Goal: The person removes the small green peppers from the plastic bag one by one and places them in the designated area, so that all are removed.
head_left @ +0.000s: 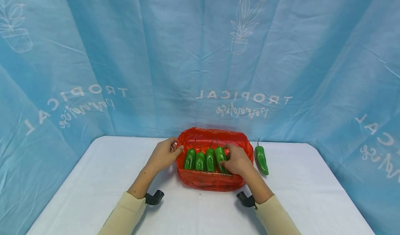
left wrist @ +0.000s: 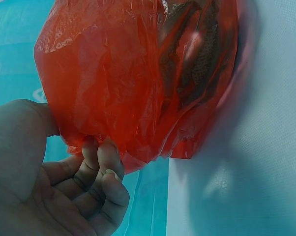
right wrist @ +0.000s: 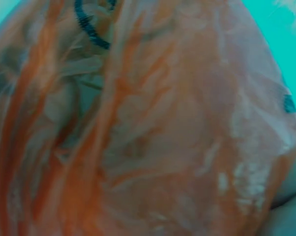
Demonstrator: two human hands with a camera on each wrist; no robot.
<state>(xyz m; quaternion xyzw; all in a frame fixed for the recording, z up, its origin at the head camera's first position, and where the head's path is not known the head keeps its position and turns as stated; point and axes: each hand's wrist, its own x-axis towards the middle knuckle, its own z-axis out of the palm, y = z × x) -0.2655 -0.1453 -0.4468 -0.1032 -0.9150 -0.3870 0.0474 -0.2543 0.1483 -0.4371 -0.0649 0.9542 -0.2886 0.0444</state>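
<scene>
Two hands (head_left: 164,154) at open red bag (head_left: 210,183); table edge (head_left: 131,141) behind.

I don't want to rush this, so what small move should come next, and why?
Perhaps ease the right hand off the pepper it touches: that pepper already lies beside other peppers in the red bag, the left hand holds the bag's left edge, and one loose pepper lies outside, to the right.

Site appeared to be a curtained-off booth: blue curtain (head_left: 175,71) with mirror-reversed "TROPICAL" lettering (head_left: 243,96) stood behind and either side of the white bench (head_left: 200,216).
</scene>
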